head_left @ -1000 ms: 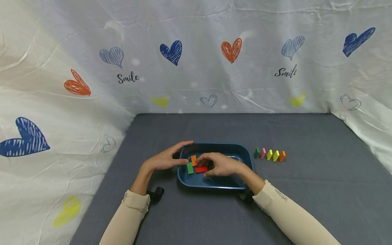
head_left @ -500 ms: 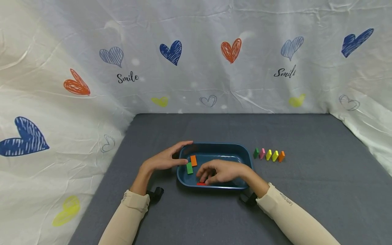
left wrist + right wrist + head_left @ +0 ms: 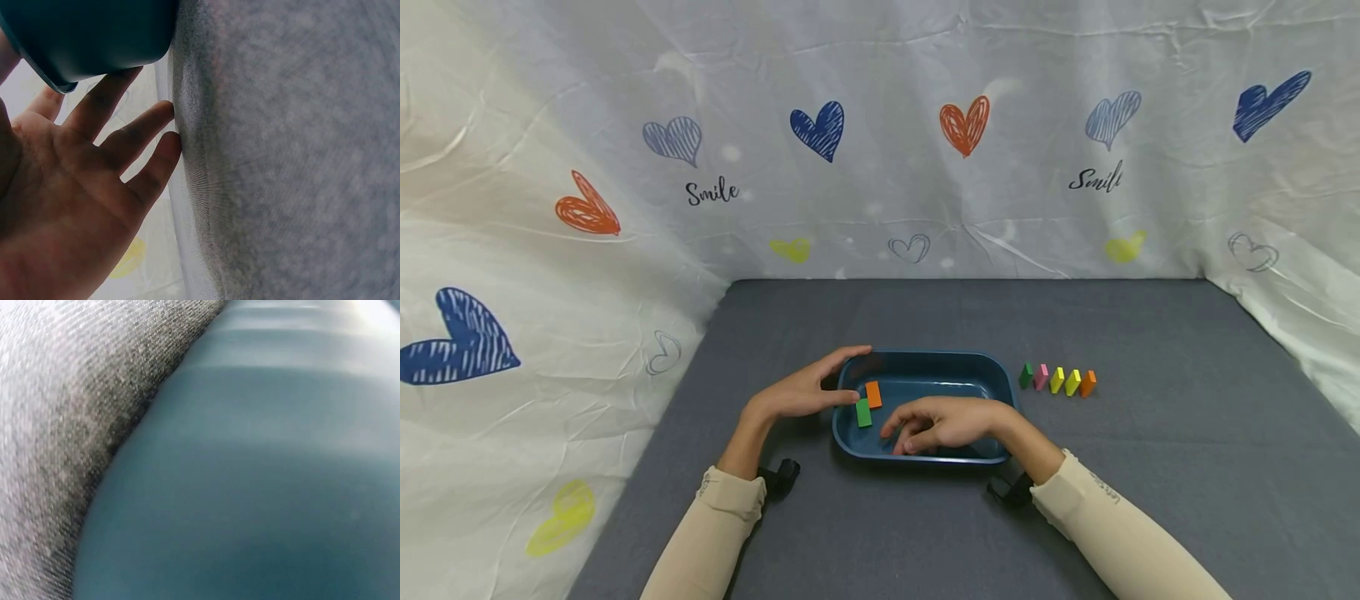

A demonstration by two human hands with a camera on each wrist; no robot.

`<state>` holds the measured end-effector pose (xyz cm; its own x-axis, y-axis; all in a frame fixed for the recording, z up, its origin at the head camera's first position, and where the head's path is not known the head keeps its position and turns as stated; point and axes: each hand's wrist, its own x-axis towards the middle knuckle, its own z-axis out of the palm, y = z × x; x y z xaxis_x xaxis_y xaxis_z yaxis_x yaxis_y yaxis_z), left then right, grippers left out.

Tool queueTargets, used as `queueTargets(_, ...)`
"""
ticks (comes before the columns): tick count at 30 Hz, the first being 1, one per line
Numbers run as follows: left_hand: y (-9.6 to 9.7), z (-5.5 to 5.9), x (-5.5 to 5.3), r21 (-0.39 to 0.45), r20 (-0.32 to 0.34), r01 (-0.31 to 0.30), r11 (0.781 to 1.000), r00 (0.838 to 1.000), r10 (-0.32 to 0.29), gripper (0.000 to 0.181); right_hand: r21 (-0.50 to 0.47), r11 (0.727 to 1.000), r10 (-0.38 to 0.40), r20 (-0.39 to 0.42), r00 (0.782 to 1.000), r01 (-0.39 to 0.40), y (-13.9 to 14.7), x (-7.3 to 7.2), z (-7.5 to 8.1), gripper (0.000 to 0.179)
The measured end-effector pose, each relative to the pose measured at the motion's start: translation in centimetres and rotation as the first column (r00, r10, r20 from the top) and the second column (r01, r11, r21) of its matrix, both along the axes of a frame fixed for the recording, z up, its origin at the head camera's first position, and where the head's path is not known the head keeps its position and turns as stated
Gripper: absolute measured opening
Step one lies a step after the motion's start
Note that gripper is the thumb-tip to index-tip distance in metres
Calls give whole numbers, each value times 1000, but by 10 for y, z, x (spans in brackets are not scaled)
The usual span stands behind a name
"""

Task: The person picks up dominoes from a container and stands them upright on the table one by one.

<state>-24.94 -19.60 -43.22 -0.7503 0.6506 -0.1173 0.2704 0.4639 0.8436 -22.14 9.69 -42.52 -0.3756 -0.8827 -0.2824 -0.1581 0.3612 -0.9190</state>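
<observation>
Two blocks show in the blue tray point(image 3: 925, 364): orange block point(image 3: 873, 393) and green block point(image 3: 863, 412), at its 9 o'clock end. Red block visible a second ago is now hidden under the right hand point(image 3: 943, 423), whose fingers point(image 3: 901, 429) curl down at the tray's 6 o'clock side; grip on it can't be confirmed. Left hand point(image 3: 801, 392) unchanged, fingers straight against the tray's 9 o'clock rim. Five small blocks point(image 3: 1057, 380) lined on the desk point(image 3: 1150, 467) at 3 o'clock.

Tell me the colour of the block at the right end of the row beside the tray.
Orange block, last in the row, best seen in the head view.
</observation>
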Motion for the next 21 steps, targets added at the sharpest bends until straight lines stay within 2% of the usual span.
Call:
queueTargets(9,0,0,0,0,6,-10,1000,1000,10,72,-78,997,-11,113,994,20,6,-2,1,41)
queueTargets(15,2,0,0,5,15,-14,1000,1000,14,72,-118,992,-17,210,978,42,10,-2,1,43)
queueTargets(21,3,-1,-1,1,21,-21,1000,1000,21,72,-186,982,8,262,965,43,12,-3,1,49)
